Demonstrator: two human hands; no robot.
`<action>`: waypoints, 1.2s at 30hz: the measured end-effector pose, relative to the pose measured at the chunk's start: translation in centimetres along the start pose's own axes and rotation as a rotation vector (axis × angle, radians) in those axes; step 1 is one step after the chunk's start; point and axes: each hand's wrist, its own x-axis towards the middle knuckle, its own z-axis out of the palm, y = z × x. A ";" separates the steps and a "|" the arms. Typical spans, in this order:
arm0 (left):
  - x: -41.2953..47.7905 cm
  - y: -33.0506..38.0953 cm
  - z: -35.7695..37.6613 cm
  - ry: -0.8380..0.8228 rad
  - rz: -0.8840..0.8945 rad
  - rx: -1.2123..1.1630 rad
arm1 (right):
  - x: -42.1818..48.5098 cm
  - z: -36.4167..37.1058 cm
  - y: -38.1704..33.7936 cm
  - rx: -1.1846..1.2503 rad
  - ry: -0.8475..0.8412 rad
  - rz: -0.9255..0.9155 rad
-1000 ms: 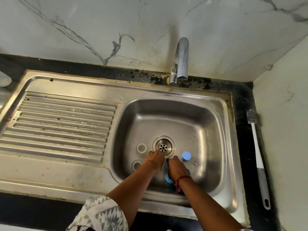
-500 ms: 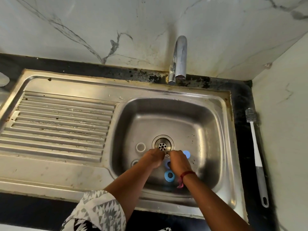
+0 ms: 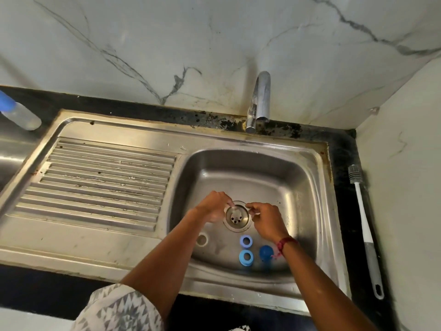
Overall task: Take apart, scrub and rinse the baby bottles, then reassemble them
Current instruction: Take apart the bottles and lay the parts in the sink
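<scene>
**Clear teat pinched over the drain**

A pale marble wall (image 3: 214, 32) backs the steel sink (image 3: 307, 187); above its drain (image 3: 238, 222) our left hand (image 3: 211, 209) and right hand (image 3: 266, 222) each pinch an edge of what looks like a clear teat (image 3: 235, 211); we judge it soft, light and slippery, its rim likely the surest hold. A bottle brush (image 3: 362, 225) lies well apart on the right counter; blue rings (image 3: 246, 241), a blue cap (image 3: 266, 252) and a white ring (image 3: 202, 239) sit near our wrists, easily knocked.

No legible text.
The sink (image 3: 114, 237), blue bottle rings (image 3: 245, 258) and brush (image 3: 361, 211) show no readable lettering, brand, number or sign.
</scene>
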 end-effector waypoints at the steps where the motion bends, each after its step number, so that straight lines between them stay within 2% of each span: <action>1: -0.4 -0.1 0.1 0.016 -0.006 -0.024 | 0.0 0.2 0.0 0.007 0.009 -0.001; 9: -3.5 -1.0 1.0 0.084 -0.016 -0.140 | -1.3 0.7 0.1 0.011 0.072 0.014; 18: -3.8 0.2 3.2 0.087 -0.065 -0.221 | -1.7 2.1 0.7 -0.049 0.017 0.089; 28: 1.9 3.0 7.5 -0.057 -0.166 -0.227 | 0.2 2.3 1.7 0.072 0.014 0.173; 36: 5.9 3.0 8.9 -0.051 -0.308 -0.196 | 2.1 1.3 1.9 0.154 0.030 0.173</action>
